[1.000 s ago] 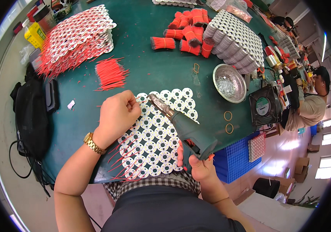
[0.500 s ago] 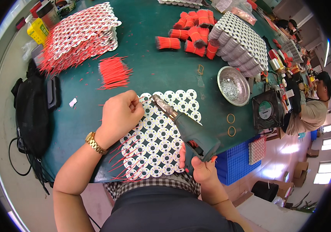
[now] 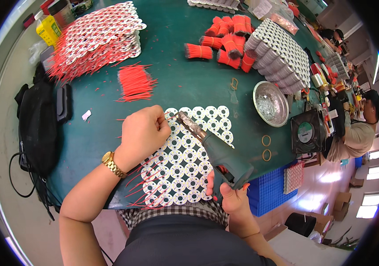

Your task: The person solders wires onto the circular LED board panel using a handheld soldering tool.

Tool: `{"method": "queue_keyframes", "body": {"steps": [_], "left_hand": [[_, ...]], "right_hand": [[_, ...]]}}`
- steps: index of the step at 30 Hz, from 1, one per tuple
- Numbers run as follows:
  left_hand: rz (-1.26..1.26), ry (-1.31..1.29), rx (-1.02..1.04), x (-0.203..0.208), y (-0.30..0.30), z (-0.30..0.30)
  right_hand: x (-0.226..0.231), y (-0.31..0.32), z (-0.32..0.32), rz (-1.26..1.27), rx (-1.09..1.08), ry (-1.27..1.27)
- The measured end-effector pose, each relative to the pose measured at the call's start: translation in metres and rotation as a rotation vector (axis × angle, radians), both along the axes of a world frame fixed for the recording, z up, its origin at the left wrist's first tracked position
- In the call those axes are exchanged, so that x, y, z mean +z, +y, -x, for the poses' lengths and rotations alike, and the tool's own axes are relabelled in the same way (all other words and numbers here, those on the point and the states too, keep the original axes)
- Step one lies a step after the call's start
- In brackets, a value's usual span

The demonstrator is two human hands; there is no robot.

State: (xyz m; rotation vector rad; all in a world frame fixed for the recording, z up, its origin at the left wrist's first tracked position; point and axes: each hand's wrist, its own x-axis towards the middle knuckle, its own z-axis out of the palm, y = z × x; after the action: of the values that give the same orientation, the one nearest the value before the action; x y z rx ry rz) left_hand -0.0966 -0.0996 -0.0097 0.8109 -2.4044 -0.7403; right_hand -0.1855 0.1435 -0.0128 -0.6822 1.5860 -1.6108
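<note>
A panel of round white circuit boards (image 3: pixel 191 154) lies on the green table at its front edge. Red wires (image 3: pixel 150 176) stick out from the panel's near left side. My left hand (image 3: pixel 144 132), a gold watch on its wrist, rests over the upper left of the panel, fingers pinched on a thin red wire. My right hand (image 3: pixel 233 198) grips a dark green soldering gun (image 3: pixel 226 156) by its handle. The gun's metal tip is at the panel's upper left, right beside my left fingertips; whether it touches a board is hard to tell.
Loose red wires (image 3: pixel 137 83) lie beyond my left hand. Wired panels (image 3: pixel 103 37) are stacked far left, bare panels (image 3: pixel 280 55) far right beside red wire bundles (image 3: pixel 229 42). A metal bowl (image 3: pixel 271 103), small fan (image 3: pixel 308 132) and blue crate (image 3: pixel 271 188) are rightward. Another person (image 3: pixel 360 124) sits right.
The whole scene has shifted slightly right in the view. Both hands keep nearly the same place over the panel; the soldering gun's tip stays near the left fingertips.
</note>
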Motion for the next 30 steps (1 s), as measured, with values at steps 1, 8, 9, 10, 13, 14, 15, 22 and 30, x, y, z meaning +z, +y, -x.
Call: {"method": "queue_keyframes", "body": {"steps": [1,8,9,10,13,14,15,22,30], "left_hand": [[0.002,0.003,-0.003,-0.001,0.0,0.0],[0.019,0.01,-0.012,0.0,0.001,0.0],[0.021,0.009,-0.008,0.0,0.001,0.0],[0.023,0.016,-0.007,-0.001,0.001,-0.001],[0.02,0.019,-0.005,-0.001,0.001,0.0],[0.016,0.014,-0.006,-0.001,0.001,0.0],[0.017,0.013,-0.002,-0.001,0.0,0.0],[0.015,0.003,-0.035,0.0,-0.001,-0.002],[0.146,-0.166,0.119,0.031,-0.044,-0.02]], "right_hand": [[0.002,-0.001,0.001,0.001,0.004,0.001],[0.013,-0.007,-0.002,0.007,-0.024,-0.056],[0.013,-0.008,-0.003,0.017,-0.046,-0.048],[0.012,-0.008,-0.002,0.018,-0.042,-0.049],[0.009,-0.008,0.001,0.015,0.014,-0.051],[0.007,-0.008,0.001,0.074,-0.003,-0.086],[0.006,-0.009,0.0,0.133,-0.018,-0.121],[0.007,-0.013,0.004,0.356,-0.049,-0.319],[-0.005,-0.017,0.002,0.392,-0.01,-0.439]]}}
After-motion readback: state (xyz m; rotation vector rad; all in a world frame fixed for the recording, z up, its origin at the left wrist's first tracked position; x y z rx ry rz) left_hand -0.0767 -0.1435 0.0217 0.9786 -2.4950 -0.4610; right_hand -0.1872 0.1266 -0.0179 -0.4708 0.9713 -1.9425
